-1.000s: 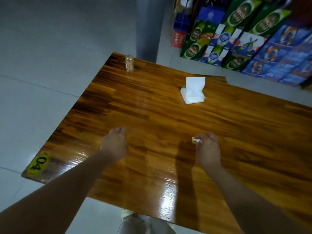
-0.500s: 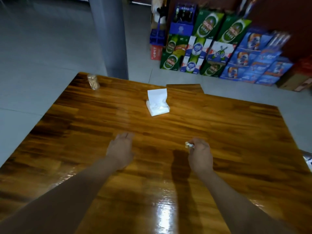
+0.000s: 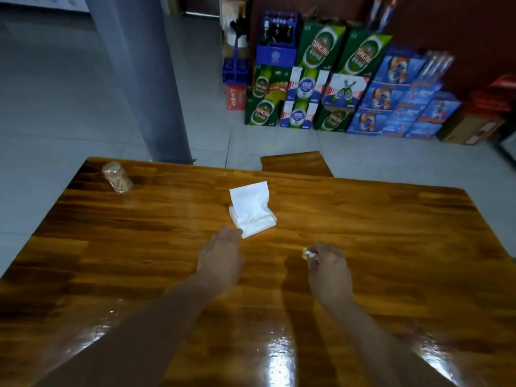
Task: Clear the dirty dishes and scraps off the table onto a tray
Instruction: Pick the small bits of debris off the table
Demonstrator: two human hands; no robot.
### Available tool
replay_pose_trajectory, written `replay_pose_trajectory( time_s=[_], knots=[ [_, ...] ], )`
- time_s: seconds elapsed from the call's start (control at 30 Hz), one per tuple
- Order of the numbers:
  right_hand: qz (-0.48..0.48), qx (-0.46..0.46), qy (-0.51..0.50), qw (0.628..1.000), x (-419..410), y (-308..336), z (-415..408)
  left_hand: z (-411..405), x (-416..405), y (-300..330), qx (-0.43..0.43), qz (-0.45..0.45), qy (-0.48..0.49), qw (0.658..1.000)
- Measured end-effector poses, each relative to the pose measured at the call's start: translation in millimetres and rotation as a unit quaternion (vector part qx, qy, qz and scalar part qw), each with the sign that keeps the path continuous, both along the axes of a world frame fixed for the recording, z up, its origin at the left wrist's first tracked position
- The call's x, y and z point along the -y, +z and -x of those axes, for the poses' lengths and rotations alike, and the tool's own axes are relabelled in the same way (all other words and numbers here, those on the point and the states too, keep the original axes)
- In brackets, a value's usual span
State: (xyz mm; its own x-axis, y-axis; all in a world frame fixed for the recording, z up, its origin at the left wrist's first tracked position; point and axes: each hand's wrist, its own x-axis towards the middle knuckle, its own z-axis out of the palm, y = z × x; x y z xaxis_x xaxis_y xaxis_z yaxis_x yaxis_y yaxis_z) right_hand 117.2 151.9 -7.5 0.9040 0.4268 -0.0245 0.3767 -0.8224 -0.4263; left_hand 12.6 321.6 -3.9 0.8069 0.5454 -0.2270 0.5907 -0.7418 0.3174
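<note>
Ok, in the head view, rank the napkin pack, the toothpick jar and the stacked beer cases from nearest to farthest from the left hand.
From the left hand:
1. Napkin pack, just beyond the fingertips, mid-table; contact unclear.
2. Toothpick jar, far-left corner of the table.
3. Beer cases, on the floor past the table's far edge, to the right.

**Table layout around the grip**

The right hand (image 3: 329, 270) pinches a scrap (image 3: 307, 253) above the table (image 3: 391, 247). Left of the grip is the left hand (image 3: 222, 259); just beyond it, a napkin pack (image 3: 251, 212). Far left and behind stands a toothpick jar (image 3: 117, 177).
</note>
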Motion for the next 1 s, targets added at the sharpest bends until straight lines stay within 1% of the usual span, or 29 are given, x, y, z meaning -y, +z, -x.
replay_pose_trajectory(
  time_s=[0.17,0.33,0.5,0.63,0.77,0.93,1.0],
  knots=[
    [-0.012,-0.011,-0.008,1.0,-16.6,-15.2,-12.8,-43.1,-13.6,-20.8,-0.013,-0.028,0.018,0.999],
    [0.001,-0.019,-0.026,0.999,-13.1,-26.4,-23.8,-64.6,-27.4,-44.2,-0.057,-0.062,0.021,0.996],
    [0.007,-0.012,-0.048,0.999,1.0,-32.0,-30.9,-72.8,-35.5,-56.4,-0.021,-0.108,0.017,0.994],
    [0.019,-0.022,-0.069,0.997,18.1,-30.1,-28.1,-67.7,-29.9,-47.3,0.001,-0.117,0.001,0.993],
    [0.0,-0.018,-0.085,0.996,36.3,-25.6,-20.4,-50.9,-16.4,-37.5,0.003,-0.113,-0.024,0.993],
    [0.016,-0.026,-0.09,0.996,60.5,-12.3,-7.8,-23.2,13.4,-25.5,-0.002,-0.101,-0.063,0.993],
    [0.009,-0.031,-0.088,0.996,73.7,-6.1,-0.3,-13.5,30.3,-16.7,-0.005,-0.109,-0.073,0.991]
  ],
)
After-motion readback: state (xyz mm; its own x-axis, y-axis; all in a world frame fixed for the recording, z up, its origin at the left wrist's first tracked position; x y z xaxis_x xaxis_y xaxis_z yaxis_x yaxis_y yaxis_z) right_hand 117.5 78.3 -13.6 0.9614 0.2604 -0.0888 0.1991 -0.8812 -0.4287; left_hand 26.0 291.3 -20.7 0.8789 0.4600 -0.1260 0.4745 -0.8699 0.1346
